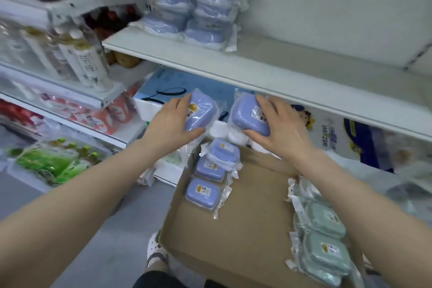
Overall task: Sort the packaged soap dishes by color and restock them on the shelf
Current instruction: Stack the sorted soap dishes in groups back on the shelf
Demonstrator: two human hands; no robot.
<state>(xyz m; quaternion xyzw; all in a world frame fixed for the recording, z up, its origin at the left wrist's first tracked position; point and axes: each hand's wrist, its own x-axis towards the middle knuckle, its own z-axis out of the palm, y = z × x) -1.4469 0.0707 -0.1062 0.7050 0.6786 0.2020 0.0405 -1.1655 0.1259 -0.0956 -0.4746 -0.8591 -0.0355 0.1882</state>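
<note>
My left hand (171, 124) grips a packaged purple soap dish (202, 112) above the far end of a cardboard box (247, 224). My right hand (280, 126) grips a second packaged purple soap dish (249, 116) beside it. Three more purple dishes (210, 180) lie in a row along the box's left side. Several green packaged dishes (325, 238) lie along its right side. Two stacks of purple dishes (194, 2) stand on the white shelf (268, 68) above, at its left end.
To the right of the stacks the white shelf is bare. Shelves at left hold bottles (81, 58) and red and green packets (56, 163). Below the white shelf lie a blue box (168, 86) and printed bags (350, 140). A shoe (155, 250) shows beside the cardboard box.
</note>
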